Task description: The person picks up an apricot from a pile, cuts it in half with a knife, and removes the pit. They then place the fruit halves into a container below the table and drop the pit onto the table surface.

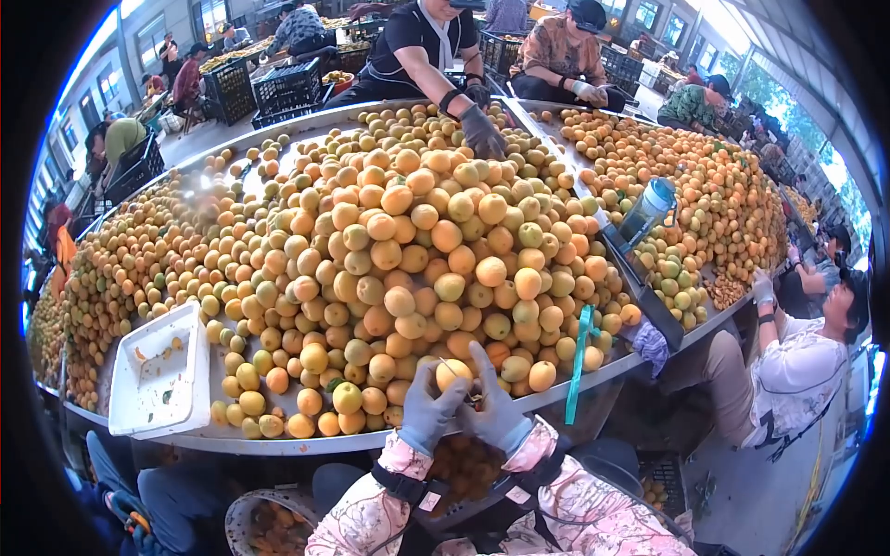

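Note:
Both my hands wear grey gloves and meet at the table's near edge. My left hand is closed on a yellow-orange fruit, holding it from the left. My right hand is beside it on the right, thumb or finger raised near the fruit; its lower fingers curl near something small and dark that I cannot make out. Just beyond my hands rises a large heap of orange and greenish fruit on the table. Below my hands, between my sleeves, more fruit shows in a container.
A white tray with scraps lies at left. Right of my hands are a teal strip, a dark divider, a bottle and a purple cloth. Across the table, a co-worker's gloved hand touches the fruit. A bucket stands below left.

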Tool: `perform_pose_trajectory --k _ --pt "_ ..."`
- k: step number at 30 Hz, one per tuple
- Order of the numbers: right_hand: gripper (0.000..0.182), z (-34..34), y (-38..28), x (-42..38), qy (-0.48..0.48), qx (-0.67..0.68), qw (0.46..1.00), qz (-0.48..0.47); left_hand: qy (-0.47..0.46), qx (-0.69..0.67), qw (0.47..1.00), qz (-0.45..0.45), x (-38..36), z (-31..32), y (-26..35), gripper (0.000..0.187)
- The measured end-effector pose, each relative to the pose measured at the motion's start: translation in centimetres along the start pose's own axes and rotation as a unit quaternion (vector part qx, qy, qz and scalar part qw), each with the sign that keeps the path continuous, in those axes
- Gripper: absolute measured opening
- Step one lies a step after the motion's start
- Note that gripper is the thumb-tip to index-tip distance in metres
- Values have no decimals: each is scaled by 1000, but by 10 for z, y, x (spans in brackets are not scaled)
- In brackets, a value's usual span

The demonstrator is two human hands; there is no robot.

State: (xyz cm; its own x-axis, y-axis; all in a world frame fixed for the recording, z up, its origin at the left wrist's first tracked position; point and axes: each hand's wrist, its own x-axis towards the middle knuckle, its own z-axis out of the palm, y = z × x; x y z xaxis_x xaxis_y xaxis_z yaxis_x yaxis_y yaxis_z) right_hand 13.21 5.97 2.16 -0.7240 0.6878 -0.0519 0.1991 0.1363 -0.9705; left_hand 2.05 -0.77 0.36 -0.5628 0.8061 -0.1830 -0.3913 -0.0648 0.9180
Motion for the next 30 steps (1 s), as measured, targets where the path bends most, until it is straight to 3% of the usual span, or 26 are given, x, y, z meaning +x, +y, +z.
perform_pose_trajectory --k 2,4,5,7,8,10,11,12,13,14,16,18,22,24,26,28,29,30 --pt "80 -11 -2 2 -42 33 999 -1 -35 11 999 -3 -1 1 -3 43" --pt "77 -19 -14 1 -126 82 983 101 -67 50 996 23 -2 2 -8 42" --pt "77 -16 -5 3 -126 83 983 102 -58 46 997 27 -3 5 -9 40" --pt "76 -6 19 5 -52 -3 987 -153 -29 127 991 22 -4 8 -9 41" --pt "76 -5 17 3 -52 -2 987 -149 0 208 978 17 -5 10 -7 42" --pt "74 -4 15 -2 -97 134 985 40 9 244 969 35 -5 12 -3 46" --pt "76 -4 15 -1 -94 122 988 19 -3 230 972 33 -4 11 -2 46" --pt "78 0 33 8 -40 35 979 -195 -17 214 976 39 0 7 -11 44" --pt "81 -12 -6 -4 -106 156 980 61 -34 234 971 37 -2 9 1 41" --pt "80 -11 6 -3 -111 171 979 15 -33 163 986 21 -3 11 -2 40" --pt "68 -18 -9 -4 -143 209 959 128 -45 132 990 13 -4 9 -6 36" --pt "63 -19 -13 -6 -142 275 934 178 -40 154 987 -4 -6 9 -4 31" --pt "61 -28 -10 -1 -97 374 901 196 7 58 997 41 -3 9 -3 25" --pt "63 -40 -10 3 -45 461 855 232 -4 -51 998 -39 -6 5 6 21" --pt "65 -52 -12 2 -54 494 837 230 -24 -72 996 -47 -10 0 18 21" --pt "67 -60 -15 0 -83 533 819 193 -145 80 986 -25 -13 -8 34 20" --pt "67 -64 -14 -1 -92 537 819 182 -243 124 961 -45 -15 -13 39 26" --pt "67 -66 -14 -1 -89 538 820 174 -324 255 911 -17 -15 -18 47 39"
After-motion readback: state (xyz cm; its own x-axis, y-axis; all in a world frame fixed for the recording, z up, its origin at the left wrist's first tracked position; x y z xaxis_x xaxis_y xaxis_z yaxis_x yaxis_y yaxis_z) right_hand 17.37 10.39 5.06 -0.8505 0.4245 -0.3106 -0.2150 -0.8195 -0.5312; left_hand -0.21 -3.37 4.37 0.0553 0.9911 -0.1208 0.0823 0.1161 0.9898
